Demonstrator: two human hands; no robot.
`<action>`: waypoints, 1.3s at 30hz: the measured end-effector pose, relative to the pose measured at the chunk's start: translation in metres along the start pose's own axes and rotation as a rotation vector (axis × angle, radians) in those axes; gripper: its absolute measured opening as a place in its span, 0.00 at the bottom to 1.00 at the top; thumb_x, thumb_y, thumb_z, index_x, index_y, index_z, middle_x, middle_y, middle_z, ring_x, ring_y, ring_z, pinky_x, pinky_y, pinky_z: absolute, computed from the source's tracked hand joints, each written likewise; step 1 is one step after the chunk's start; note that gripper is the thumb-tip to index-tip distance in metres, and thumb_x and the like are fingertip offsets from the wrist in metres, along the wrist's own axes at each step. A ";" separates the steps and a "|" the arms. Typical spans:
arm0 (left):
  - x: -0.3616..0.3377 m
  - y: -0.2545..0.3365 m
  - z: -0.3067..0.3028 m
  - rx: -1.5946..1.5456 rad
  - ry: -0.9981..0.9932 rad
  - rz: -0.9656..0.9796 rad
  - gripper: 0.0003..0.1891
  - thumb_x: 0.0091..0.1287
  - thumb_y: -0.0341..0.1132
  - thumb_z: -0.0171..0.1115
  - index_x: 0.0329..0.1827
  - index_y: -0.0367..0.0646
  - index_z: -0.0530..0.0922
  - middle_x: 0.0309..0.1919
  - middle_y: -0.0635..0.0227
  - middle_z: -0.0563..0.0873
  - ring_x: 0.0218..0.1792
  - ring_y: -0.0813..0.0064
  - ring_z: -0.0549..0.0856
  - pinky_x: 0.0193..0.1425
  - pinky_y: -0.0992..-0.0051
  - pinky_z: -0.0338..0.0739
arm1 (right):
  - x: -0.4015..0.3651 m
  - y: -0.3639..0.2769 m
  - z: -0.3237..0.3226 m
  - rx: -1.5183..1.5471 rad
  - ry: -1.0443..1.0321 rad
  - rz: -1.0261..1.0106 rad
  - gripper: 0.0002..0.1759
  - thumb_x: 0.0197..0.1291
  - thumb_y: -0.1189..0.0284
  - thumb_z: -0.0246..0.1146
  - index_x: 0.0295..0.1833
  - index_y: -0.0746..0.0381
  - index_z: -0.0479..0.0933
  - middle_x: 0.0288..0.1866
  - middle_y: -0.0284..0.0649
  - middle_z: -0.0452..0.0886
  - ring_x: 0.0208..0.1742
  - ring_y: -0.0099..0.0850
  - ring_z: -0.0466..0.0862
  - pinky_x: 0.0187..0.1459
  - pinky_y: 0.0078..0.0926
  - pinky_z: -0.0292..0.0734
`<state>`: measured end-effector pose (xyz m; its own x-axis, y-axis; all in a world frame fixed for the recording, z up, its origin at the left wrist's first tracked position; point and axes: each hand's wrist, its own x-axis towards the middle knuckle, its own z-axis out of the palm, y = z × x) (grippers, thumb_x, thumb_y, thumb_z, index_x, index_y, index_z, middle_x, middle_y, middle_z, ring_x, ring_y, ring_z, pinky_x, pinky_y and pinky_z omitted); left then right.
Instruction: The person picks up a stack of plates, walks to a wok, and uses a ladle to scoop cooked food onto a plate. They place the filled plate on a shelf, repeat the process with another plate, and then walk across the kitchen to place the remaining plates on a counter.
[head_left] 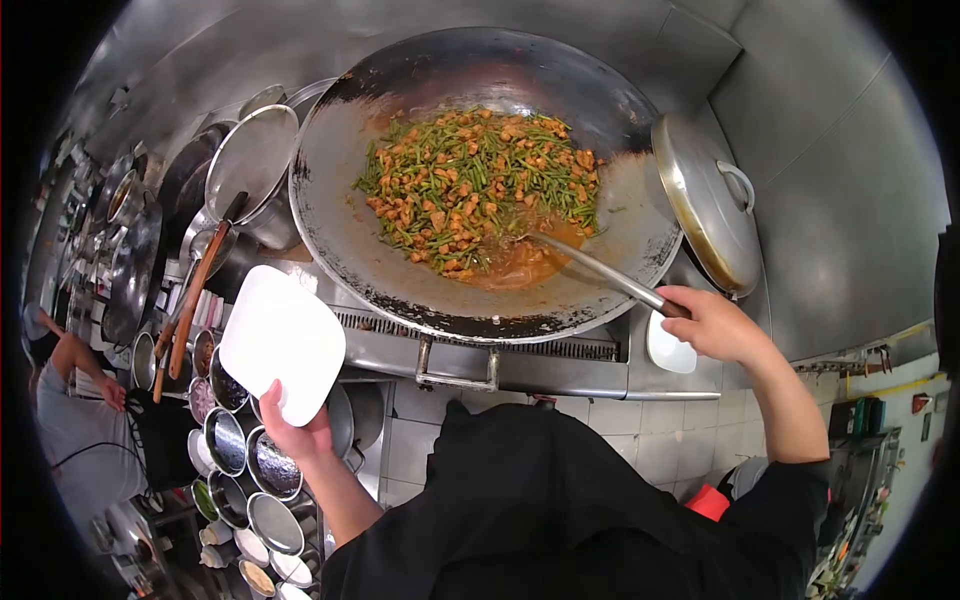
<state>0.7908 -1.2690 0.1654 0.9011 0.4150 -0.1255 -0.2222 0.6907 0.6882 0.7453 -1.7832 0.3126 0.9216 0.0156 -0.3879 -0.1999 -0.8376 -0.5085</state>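
My left hand (pixel 297 430) grips the lower edge of a white rounded-square dish (pixel 280 340), thumb on top, left of the wok's front rim. Nothing lies on the dish. My right hand (pixel 708 322) is closed around the handle of a metal ladle (pixel 600 268), which slants down into the large wok (pixel 340 235). The ladle's head is hidden in brown sauce (pixel 530 262) at the near side of the food. Cut green beans with browned meat pieces (pixel 475 185) fill the wok's middle.
A domed metal lid (pixel 708 205) leans at the wok's right, above a small white bowl (pixel 670 345). Left are a strainer (pixel 252 162), wooden-handled tools (pixel 200 290) and several ingredient bowls (pixel 225 440). A metal handle (pixel 457 368) juts from the stove front. Another person (pixel 85 430) stands far left.
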 end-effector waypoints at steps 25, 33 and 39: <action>0.014 -0.012 0.116 0.221 -0.287 -0.065 0.29 0.80 0.50 0.48 0.72 0.33 0.66 0.65 0.60 0.78 0.65 0.65 0.78 0.70 0.64 0.71 | -0.048 0.057 0.010 0.409 0.086 0.108 0.31 0.61 0.71 0.68 0.71 0.59 0.71 0.29 0.26 0.72 0.24 0.18 0.70 0.25 0.21 0.69; 0.040 -0.048 0.150 0.318 -0.377 -0.170 0.30 0.80 0.50 0.49 0.72 0.33 0.66 0.66 0.60 0.78 0.64 0.67 0.79 0.68 0.67 0.72 | -0.076 0.068 0.006 0.565 0.149 0.153 0.31 0.59 0.78 0.66 0.70 0.61 0.71 0.28 0.25 0.70 0.23 0.15 0.68 0.24 0.18 0.65; 0.050 -0.071 0.172 0.615 -0.444 -0.212 0.29 0.78 0.52 0.52 0.70 0.36 0.69 0.61 0.61 0.80 0.59 0.69 0.82 0.60 0.68 0.78 | -0.099 0.061 -0.006 0.575 0.214 0.102 0.31 0.59 0.76 0.67 0.70 0.60 0.72 0.29 0.25 0.73 0.24 0.15 0.68 0.24 0.17 0.64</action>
<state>0.9155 -1.3991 0.2336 0.9944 -0.0542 -0.0903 0.1002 0.2234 0.9696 0.6442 -1.8394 0.3242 0.9226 -0.2093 -0.3240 -0.3831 -0.3996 -0.8328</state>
